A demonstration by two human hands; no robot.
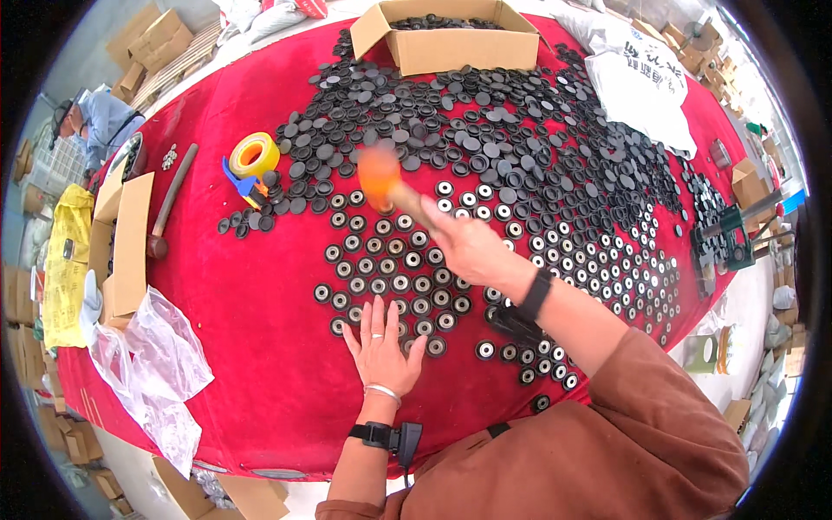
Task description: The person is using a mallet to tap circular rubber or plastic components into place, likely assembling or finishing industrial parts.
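The right hand (pixel 468 245) is clamped around the wooden handle of a mallet with an orange head (pixel 380 176); the head is blurred and sits above the small round black discs with pale metal centres (pixel 407 260) that lie in loose rows on the red cloth-covered bench (pixel 260 347). A black band circles the right wrist, and a brown sleeve covers that forearm. The left hand (pixel 380 351) lies flat on the bench, palm down and fingers spread apart, holding nothing; its fingertips touch the nearest discs at the lower edge of the rows. It wears a ring and a silver bangle, with a black strap further down the forearm.

Beyond the rows, a wide heap of plain dark round caps (pixel 485 121) spreads across the far half of the bench, reaching up to an open cardboard box (pixel 451 43) that holds more of them. A yellow roll of tape in a blue dispenser (pixel 251 160) rests near the left edge of the heap. A second hammer with a long dark handle (pixel 169 204) lies well apart to the left, beside flat cardboard pieces (pixel 130 243) and a crumpled clear plastic bag (pixel 160 364). A white sack with dark markings (pixel 641 82) sits at the far right. Another person in blue (pixel 104 121) bends over at the far left, off the bench.
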